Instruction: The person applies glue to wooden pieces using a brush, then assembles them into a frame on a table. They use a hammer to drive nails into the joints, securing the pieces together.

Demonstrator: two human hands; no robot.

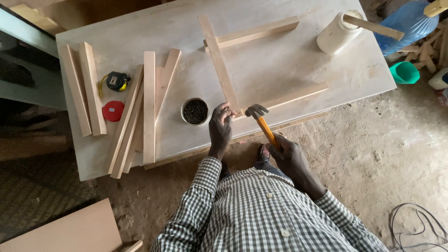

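Two pale wooden strips meet at a corner near the front edge of the whitish plywood tabletop: a long strip runs from there to the far side, and a second strip runs off to the right. The left hand sits right on this corner, its fingers bunched together as if pinching something small against the wood; whether a nail is between them is too small to tell. The right hand is closed around the orange handle of a claw hammer, whose dark steel head hovers just right of the corner, close beside the left fingertips. The hammer's long axis slants from the near right up toward the far left, pointing at the joint, so the left hand is on the joint and the hammer head just beside it.

Just left of the left hand stands a small round tin of dark nails. Farther left lie loose wooden slats, a red round lid and a black and yellow tape measure. At the far right stands a white plastic jar with a stick in it.
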